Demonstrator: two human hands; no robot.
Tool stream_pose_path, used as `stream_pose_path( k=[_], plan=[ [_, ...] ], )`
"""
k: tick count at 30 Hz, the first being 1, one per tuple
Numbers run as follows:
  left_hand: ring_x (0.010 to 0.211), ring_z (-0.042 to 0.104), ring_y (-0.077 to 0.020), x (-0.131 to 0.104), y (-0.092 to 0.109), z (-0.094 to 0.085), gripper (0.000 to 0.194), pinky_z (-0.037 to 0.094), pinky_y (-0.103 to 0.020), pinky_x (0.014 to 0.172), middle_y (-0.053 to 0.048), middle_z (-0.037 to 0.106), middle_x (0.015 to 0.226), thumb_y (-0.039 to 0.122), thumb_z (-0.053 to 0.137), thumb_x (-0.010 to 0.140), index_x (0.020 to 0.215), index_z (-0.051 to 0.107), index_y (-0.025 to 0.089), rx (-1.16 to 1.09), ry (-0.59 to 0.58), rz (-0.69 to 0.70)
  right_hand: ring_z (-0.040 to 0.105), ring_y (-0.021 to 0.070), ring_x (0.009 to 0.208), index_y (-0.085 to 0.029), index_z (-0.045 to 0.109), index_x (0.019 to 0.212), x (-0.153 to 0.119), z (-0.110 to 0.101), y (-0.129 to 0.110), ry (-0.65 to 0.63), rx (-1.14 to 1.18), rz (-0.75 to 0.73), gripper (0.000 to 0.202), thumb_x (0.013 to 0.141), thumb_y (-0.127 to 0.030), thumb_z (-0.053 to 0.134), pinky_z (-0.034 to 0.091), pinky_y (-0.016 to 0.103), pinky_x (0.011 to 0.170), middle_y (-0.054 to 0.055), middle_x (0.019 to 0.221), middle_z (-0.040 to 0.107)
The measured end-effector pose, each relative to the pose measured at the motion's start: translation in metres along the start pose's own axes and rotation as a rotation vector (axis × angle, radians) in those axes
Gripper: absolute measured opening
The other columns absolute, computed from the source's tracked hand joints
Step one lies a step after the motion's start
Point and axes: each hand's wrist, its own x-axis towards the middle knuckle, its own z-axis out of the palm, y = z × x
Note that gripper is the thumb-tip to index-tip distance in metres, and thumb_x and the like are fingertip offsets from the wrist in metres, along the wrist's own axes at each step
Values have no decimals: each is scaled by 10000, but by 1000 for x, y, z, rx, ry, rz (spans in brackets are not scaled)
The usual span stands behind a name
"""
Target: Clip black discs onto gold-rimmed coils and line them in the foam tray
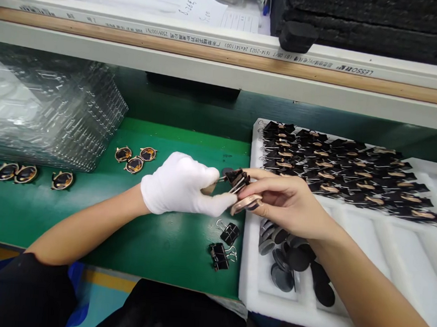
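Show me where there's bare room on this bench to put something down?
Bare green mat lies between the round parts and the loose black clips, in front of the clear trays. The right end of the foam tray has bare slots. It is crowded around both hands, the clipped rows and the dark discs.

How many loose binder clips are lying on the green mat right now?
2: one binder clip just below the gloved left hand, another nearer the mat's front edge. A third sits in the hands' grip, not on the mat.
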Motion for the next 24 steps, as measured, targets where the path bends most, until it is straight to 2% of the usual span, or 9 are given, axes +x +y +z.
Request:
stream_pose_path(
  k=[2,6,8,11,14,17,19,21,24],
  plan=[
    [437,220,-86,2,-2,-4,518,179,-274,462,60,218,457,473,588,792,525,228,215,-26,-32,-14,736,187,833,-272,815,919,2,-3,-1,109,88,-26,123,800,-270,846,633,333,708,74,1252,711],
    [475,210,-82,3,0,-8,482,172,-281,475,58,221,501,395,549,854,538,239,205,-192,-216,-59,696,156,775,-269,797,961,4,-7,-5,338,149,28,173,801,-294,855,551,247,588,46,984,767],
    [498,211,-81,1,1,-5,480,179,-277,482,60,223,518,384,549,869,545,246,200,-266,-280,-76,697,172,778,-249,792,979,4,-9,-5,353,133,65,226,783,-330,870,547,258,585,48,932,768],
    [521,206,-82,-1,3,1,480,195,-266,487,66,221,525,384,544,893,550,266,195,-346,-345,-101,714,198,819,-235,794,998,3,-12,-4,280,35,88,271,777,-370,875,580,296,647,60,963,777],
    [519,207,-78,-3,2,5,496,192,-268,492,69,214,525,399,548,903,548,272,191,-360,-382,-114,725,207,835,-239,802,996,0,-12,-4,201,-59,123,252,800,-387,856,609,338,751,60,973,781],
    [511,221,-78,-1,0,2,514,205,-265,492,67,227,520,443,552,916,548,298,189,-350,-414,-140,723,203,829,-250,801,991,0,-12,-4,190,-71,131,234,808,-391,846,611,349,787,51,966,779],
    [504,291,-82,0,0,1,489,255,-253,506,60,321,524,489,483,965,584,404,193,-357,-459,-129,720,201,840,-261,793,1017,2,-12,-3,223,-45,140,269,788,-387,859,604,357,809,44,983,776],
    [529,417,-98,0,2,4,483,316,-252,547,39,471,580,513,363,1019,702,548,199,-340,-509,-70,719,211,871,-278,772,1033,4,-14,-3,297,35,164,331,742,-388,884,598,374,835,30,987,768],
    [560,530,-144,-10,10,22,511,322,-275,565,17,570,622,629,372,1000,865,638,214,-144,-540,8,706,223,930,-287,720,897,8,-15,-3,424,264,184,304,676,-401,895,597,383,839,-5,941,736]
  ],
)
